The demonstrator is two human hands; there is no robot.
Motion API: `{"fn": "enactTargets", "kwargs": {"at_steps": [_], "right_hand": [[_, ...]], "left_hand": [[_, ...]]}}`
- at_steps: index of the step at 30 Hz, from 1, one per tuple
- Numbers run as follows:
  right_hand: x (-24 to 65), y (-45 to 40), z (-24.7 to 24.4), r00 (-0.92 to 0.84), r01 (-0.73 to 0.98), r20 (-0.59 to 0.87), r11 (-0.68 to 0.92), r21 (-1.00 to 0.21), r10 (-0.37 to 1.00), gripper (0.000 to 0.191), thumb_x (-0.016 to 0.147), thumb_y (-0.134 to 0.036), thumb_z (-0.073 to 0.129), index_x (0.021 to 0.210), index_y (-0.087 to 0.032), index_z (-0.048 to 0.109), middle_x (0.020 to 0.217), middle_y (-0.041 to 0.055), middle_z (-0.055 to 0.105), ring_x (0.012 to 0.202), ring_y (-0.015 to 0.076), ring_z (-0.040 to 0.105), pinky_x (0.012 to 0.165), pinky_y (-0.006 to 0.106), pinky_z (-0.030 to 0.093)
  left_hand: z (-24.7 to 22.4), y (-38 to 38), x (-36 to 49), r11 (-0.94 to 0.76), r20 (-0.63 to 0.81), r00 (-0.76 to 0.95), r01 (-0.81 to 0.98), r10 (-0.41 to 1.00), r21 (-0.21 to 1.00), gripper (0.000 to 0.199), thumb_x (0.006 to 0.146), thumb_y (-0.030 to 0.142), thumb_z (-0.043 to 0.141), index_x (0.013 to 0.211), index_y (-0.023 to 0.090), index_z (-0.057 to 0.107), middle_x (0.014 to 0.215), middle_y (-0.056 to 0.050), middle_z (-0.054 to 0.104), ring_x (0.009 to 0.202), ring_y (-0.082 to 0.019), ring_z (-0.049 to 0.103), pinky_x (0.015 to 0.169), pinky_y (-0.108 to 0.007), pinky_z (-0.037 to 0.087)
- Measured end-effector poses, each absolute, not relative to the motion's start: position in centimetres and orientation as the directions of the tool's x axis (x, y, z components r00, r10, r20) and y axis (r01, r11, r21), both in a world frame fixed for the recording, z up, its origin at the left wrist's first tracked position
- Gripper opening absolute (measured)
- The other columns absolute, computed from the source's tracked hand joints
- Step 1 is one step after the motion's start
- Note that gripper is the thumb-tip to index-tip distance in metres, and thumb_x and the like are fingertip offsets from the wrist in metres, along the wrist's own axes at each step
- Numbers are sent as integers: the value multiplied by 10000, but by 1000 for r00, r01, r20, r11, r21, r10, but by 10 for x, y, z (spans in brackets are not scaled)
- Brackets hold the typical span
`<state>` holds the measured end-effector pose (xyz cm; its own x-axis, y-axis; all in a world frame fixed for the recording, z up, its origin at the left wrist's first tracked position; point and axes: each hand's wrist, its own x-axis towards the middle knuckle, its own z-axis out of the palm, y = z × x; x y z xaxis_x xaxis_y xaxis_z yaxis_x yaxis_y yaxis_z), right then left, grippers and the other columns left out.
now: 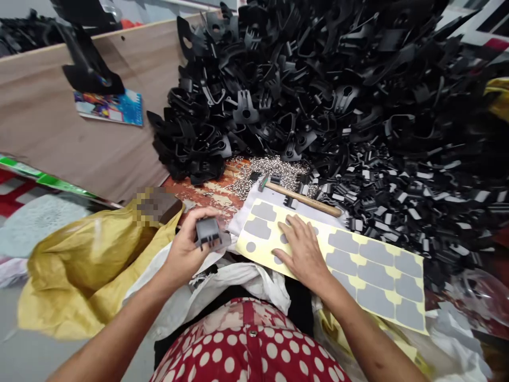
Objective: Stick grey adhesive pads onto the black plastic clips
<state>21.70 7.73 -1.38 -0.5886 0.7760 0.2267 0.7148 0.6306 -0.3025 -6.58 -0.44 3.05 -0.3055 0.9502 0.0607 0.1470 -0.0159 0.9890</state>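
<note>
Our left hand [185, 251] clamps a plastic part [208, 233] at eleven o'clock; our right hand [305, 254], fingers apart, touches the sticker sheet [263, 253] at one. Peeling seems in hand, needing a fingertip pinch.

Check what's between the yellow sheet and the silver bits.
A wooden-handled hammer on white cloth, with small black parts beside it, in the head view.

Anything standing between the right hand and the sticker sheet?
Nothing visible: the right hand appears to rest directly on the sticker sheet. The wooden-handled hammer lies beyond the sheet's far edge, clear of the hand.
</note>
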Motion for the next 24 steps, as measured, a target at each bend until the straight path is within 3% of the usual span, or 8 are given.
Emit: {"fn": "enactTargets", "kwargs": {"at_steps": [3,6,10,12,15,18,21,24], "right_hand": [[222,96,-23,-621,722,174,644,-253,764,600,971,-434,636,1506,-218,470,1614,170,418,1533,388,312,1233,672,227],[224,115,-23,-623,723,168,644,-250,764,614,962,-463,640,1496,-195,497,1592,182,447,1525,382,333,1237,657,240],[227,126,-18,-650,684,182,672,-284,738,589,940,-461,669,1449,-188,550,1569,189,468,1504,376,368,1228,657,261],[232,126,-16,-665,654,202,691,-307,719,562,938,-463,671,1422,-195,573,1557,191,477,1488,372,392,1218,666,272],[241,124,-14,-715,591,222,742,-317,663,532,932,-457,683,1391,-201,599,1525,189,507,1461,370,424,1213,660,280],[249,119,-6,-756,521,247,786,-333,606,460,925,-427,697,1321,-202,640,1492,195,528,1421,361,465,1202,636,310],[256,115,5,-769,474,288,811,-342,571,402,883,-447,747,1197,-201,694,1390,183,590,1321,344,539,1158,579,388],[264,122,18,-766,467,333,832,-299,550,362,853,-449,777,1124,-216,718,1242,133,665,1190,320,600,1096,536,436]], "left_hand": [[15,-32,-78,103,-84,-151,124,985,987,367,789,254,759,1147,253,674,1068,-44,668,982,-245,595,898,-312,458],[-19,-54,-71,320,-323,-58,-51,945,946,385,760,173,718,1139,233,699,1069,-41,700,1017,-246,610,889,-306,470],[-57,-69,-61,675,-737,71,-466,672,571,337,732,147,748,1064,168,687,845,-33,716,724,-175,663,692,-259,526],[-64,-68,-61,713,-791,151,-554,593,429,308,770,224,765,1052,135,678,857,-77,743,711,-184,698,683,-267,558],[-65,-59,-62,692,-730,228,-579,645,431,456,799,355,764,1165,101,669,1047,-171,767,832,-236,744,657,-265,573],[-70,-54,-62,703,-717,116,-359,687,614,671,779,478,778,1346,151,627,1303,-189,710,1126,-343,710,836,-365,603],[-86,-63,-63,577,-583,13,130,812,807,868,676,548,832,1448,231,593,1518,-123,579,1453,-402,453,1190,-478,388],[-99,-78,-68,439,-526,216,348,822,828,710,677,577,808,1328,312,711,1409,-72,677,1361,-420,558,1200,-526,372]]}}
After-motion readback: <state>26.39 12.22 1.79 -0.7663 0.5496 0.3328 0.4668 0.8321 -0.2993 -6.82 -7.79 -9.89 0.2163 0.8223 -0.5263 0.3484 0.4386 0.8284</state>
